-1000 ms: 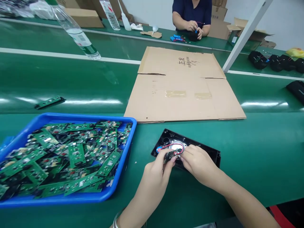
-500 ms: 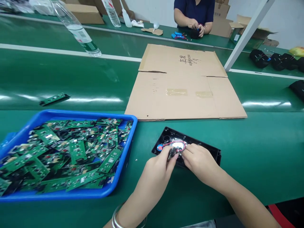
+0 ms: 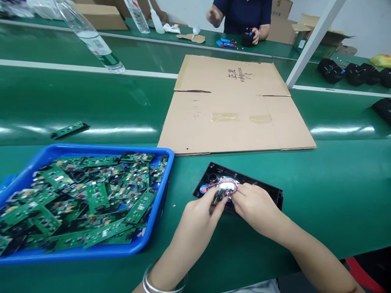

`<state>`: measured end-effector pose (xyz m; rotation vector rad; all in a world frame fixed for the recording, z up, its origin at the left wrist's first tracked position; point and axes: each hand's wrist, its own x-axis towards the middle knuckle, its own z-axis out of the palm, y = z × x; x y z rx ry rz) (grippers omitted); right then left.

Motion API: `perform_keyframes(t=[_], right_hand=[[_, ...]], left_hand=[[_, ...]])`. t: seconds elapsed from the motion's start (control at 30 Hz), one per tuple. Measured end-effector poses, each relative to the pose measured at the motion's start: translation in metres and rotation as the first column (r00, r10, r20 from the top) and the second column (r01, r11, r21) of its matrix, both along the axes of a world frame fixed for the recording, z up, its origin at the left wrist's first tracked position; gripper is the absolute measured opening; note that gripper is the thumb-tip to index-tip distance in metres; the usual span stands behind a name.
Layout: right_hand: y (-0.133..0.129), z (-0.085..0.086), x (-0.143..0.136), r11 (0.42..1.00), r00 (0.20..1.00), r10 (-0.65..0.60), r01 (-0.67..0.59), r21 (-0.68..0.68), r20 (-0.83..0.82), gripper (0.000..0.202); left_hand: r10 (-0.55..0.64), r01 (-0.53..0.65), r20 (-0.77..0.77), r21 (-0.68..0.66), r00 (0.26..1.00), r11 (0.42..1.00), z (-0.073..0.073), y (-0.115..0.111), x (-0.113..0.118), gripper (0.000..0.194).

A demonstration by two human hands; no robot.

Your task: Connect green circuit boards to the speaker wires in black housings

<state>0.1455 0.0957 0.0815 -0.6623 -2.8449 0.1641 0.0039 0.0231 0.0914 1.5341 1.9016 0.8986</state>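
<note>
A black casing (image 3: 256, 188) lies slanted on the green table, with a round silvery speaker (image 3: 227, 184) inside it. Red and black wires loop over the speaker, and a small blue and red disc (image 3: 203, 189) sits at the casing's left end. My left hand (image 3: 200, 219) pinches a small circuit board (image 3: 218, 196) between thumb and fingers above the casing. Close beside it, my right hand (image 3: 255, 205) has its fingers pressed together at the board's wires; what lies between those fingertips is hidden.
A blue tray (image 3: 166, 191) heaped with green circuit boards stands at the left. Flat cardboard (image 3: 238, 134) lies beyond the casing. A loose board (image 3: 69, 130), a leaning bottle (image 3: 100, 51) and a white post (image 3: 316, 42) are farther off. Across the table, a person (image 3: 244, 16) handles a black part.
My hands keep nearly the same hold over the casing. Across the table, the person's one hand has lifted away from the black part. The whole view has shifted slightly.
</note>
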Motion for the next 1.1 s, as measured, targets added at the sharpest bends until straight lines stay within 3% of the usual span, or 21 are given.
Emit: perform_keyframes(t=[0.17,0.53,0.83,0.97,1.1], right_hand=[[-0.001,-0.002,0.000,1.000,1.000,0.000,0.000,0.008,0.014,0.014],[0.000,-0.001,0.001,0.999,0.998,0.011,-0.008,-0.053,0.059,0.009],[0.002,-0.008,0.006,0.968,0.980,-0.156,0.128,-0.216,-0.120,0.022],[0.006,0.000,0.008,0.947,0.988,-0.079,0.034,-0.318,-0.129,0.019],[0.008,0.000,0.007,0.945,0.990,-0.043,-0.002,-0.328,-0.131,0.009]], left_hand=[[0.020,-0.016,0.113,-0.037,0.993,0.999,0.002,0.001,-0.001,0.020],[-0.015,0.016,0.025,-0.054,1.000,0.998,0.002,0.000,0.001,0.018],[-0.150,0.149,0.049,0.010,0.988,0.989,0.003,-0.001,-0.003,0.016],[-0.183,0.182,0.058,0.015,0.981,0.983,0.003,-0.002,-0.004,0.018],[-0.163,0.158,0.073,0.064,0.984,0.985,0.004,-0.005,0.000,0.016]])
